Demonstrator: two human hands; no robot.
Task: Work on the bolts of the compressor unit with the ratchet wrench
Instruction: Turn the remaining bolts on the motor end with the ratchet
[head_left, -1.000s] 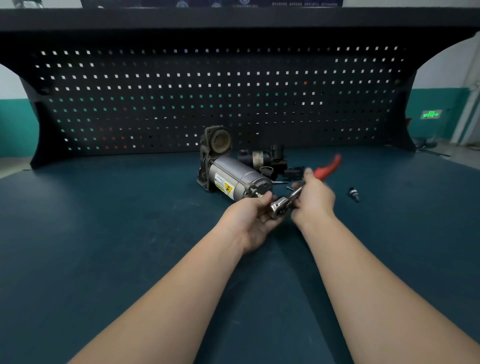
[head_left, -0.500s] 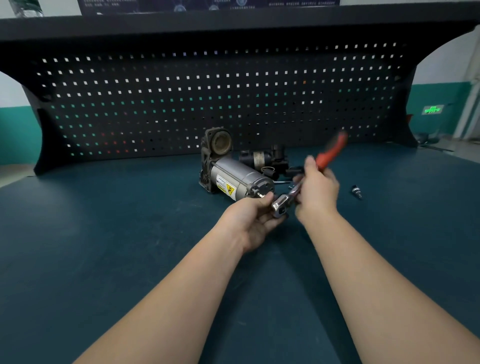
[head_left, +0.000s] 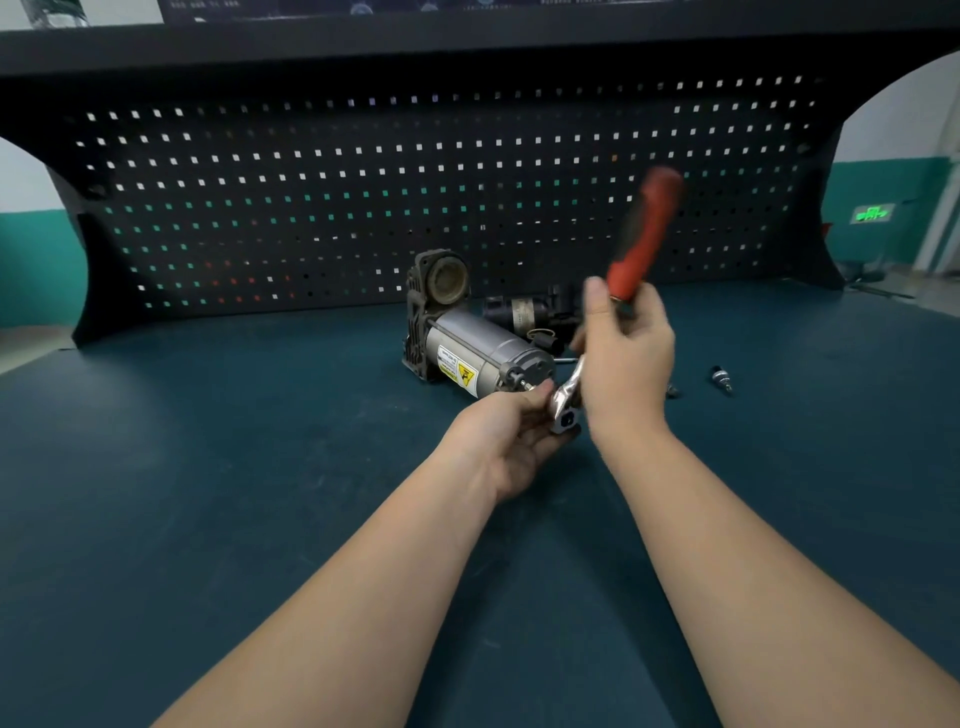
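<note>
The compressor unit (head_left: 467, 343), a grey cylinder with a yellow warning label and a black end housing, lies on the dark green bench. My right hand (head_left: 623, 358) grips the ratchet wrench by its red handle (head_left: 641, 239), which points up and away. The chrome ratchet head (head_left: 566, 405) sits low, just in front of the cylinder's near end. My left hand (head_left: 511, 436) holds that head with its fingers curled round it, close to a bolt at the cylinder's end cap.
A black perforated back panel (head_left: 363, 197) stands behind the bench. A small black motor part (head_left: 524, 312) lies behind the compressor. A small fitting (head_left: 722, 379) and a tiny part (head_left: 674, 391) lie on the bench (head_left: 208, 467) to the right.
My right hand has swung the red handle upward, from lying low and pointing right to standing steeply. My left hand stays at the ratchet head.
</note>
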